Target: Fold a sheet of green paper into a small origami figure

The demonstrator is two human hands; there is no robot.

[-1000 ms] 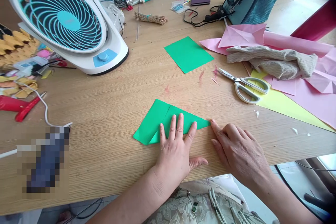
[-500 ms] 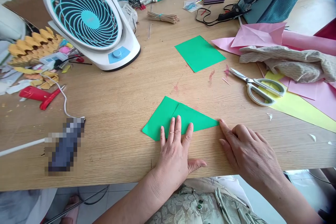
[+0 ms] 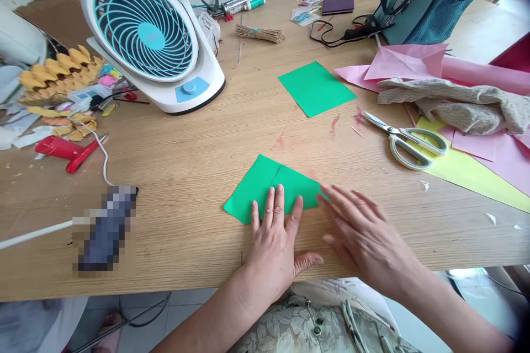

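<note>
A folded sheet of green paper lies flat near the table's front edge, a fold line running down its upper middle. My left hand rests on its lower part with the fingers spread, pressing it to the wood. Over the paper's right end is my right hand, slightly blurred, its fingers stretched out and holding nothing. That hand hides the paper's right tip. Farther back lies a second, square green sheet. To the right, a pair of scissors rests with its blades nearly closed.
A white and blue fan stands at the back left. On the left lie a red tool and a pixelated dark object. Pink paper, crumpled cloth and yellow paper pile up at right, before a blue bag.
My right hand has moved left from the paper's right tip onto its right part, and its curled fingers have straightened. My left hand stays on the paper. The view has shifted slightly.
</note>
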